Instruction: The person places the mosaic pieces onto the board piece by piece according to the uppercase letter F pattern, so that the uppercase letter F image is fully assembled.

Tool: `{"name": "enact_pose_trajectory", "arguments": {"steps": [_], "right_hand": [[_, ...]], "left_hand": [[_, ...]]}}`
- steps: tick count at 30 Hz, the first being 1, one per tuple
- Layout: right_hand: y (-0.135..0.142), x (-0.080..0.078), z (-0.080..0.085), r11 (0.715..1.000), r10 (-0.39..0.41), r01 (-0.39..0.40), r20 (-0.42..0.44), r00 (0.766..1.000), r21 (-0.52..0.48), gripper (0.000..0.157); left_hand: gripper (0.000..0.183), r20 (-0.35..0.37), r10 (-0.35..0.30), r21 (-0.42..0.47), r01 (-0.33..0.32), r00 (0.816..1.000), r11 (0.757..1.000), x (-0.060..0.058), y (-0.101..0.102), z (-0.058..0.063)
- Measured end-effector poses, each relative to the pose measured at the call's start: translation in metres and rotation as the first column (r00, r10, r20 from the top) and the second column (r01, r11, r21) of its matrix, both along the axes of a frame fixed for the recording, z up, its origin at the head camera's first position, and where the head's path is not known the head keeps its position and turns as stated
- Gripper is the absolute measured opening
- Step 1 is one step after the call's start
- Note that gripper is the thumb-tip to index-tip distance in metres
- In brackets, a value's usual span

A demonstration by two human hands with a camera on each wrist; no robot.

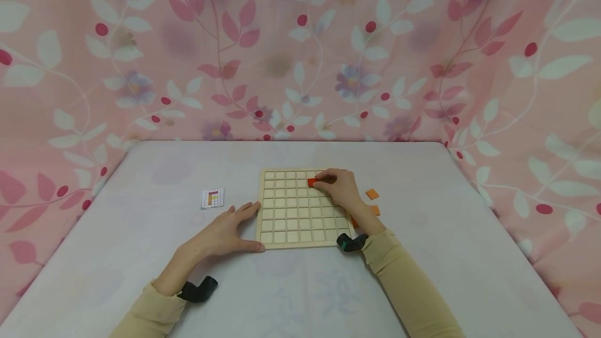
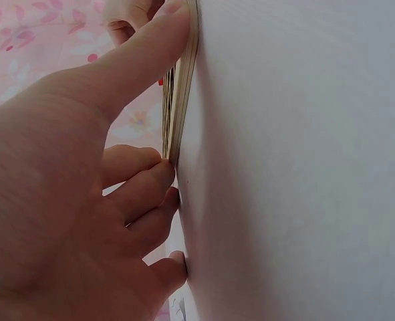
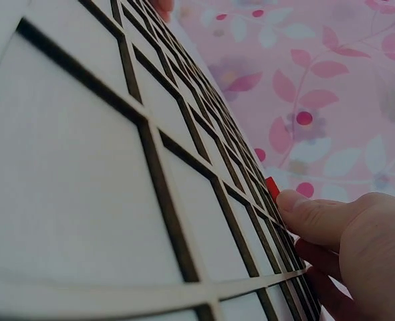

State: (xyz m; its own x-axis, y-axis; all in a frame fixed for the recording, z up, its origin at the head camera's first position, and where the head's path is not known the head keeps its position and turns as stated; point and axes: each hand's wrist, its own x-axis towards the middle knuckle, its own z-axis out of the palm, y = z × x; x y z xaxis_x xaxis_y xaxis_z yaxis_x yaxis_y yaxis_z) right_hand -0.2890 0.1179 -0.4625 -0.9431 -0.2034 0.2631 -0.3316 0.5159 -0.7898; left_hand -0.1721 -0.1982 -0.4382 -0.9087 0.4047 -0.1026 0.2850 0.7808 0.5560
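Note:
A square wooden grid board [image 1: 292, 212] lies on the table in front of me. Along its left side rests my left hand [image 1: 219, 232], fingers spread, with the thumb at the near left corner and fingertips against the edge. In the left wrist view the thumb [image 2: 140, 63] lies over the board's rim. My right hand [image 1: 345, 190] reaches over the board's far right part and pinches a small red tile [image 1: 312, 182] between thumb and fingers. The right wrist view shows the red tile [image 3: 272, 187] tilted up at the thumb tip, above the grid.
An orange tile [image 1: 372, 194] lies right of the board; more orange ones are partly hidden by my right wrist. A small pattern card [image 1: 213, 198] with coloured squares lies left of the board. Each wrist wears a black device [image 1: 199, 290]. A floral curtain [image 1: 300, 67] hangs behind the table.

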Motion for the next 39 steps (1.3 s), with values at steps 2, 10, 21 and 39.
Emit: {"name": "enact_pose_trajectory", "arguments": {"steps": [2, 10, 21, 39], "right_hand": [[-0.0003, 0.0001, -0.0003, 1.000, 0.000, 0.000, -0.004, 1.000, 0.008, 0.018], [-0.0012, 0.0012, -0.0020, 1.000, 0.000, 0.001, -0.041, 0.999, 0.028, 0.020], [-0.0016, 0.0026, -0.0006, 0.999, 0.004, -0.003, -0.027, 1.000, 0.040, 0.026], [-0.0014, 0.0010, -0.0018, 1.000, 0.013, -0.012, -0.013, 1.000, 0.025, 0.025]], "left_hand": [[0.106, 0.003, 0.003, -0.001, -0.003, 1.000, 1.000, 0.0002, -0.0001, 0.0001], [0.106, 0.007, 0.010, 0.001, -0.010, 1.000, 1.000, -0.0006, -0.0003, -0.0017], [0.106, -0.001, -0.006, 0.006, 0.006, 1.000, 1.000, 0.0000, 0.0000, -0.0010], [0.107, 0.004, 0.009, -0.003, -0.009, 1.000, 1.000, 0.0001, -0.0001, 0.0011]]}}
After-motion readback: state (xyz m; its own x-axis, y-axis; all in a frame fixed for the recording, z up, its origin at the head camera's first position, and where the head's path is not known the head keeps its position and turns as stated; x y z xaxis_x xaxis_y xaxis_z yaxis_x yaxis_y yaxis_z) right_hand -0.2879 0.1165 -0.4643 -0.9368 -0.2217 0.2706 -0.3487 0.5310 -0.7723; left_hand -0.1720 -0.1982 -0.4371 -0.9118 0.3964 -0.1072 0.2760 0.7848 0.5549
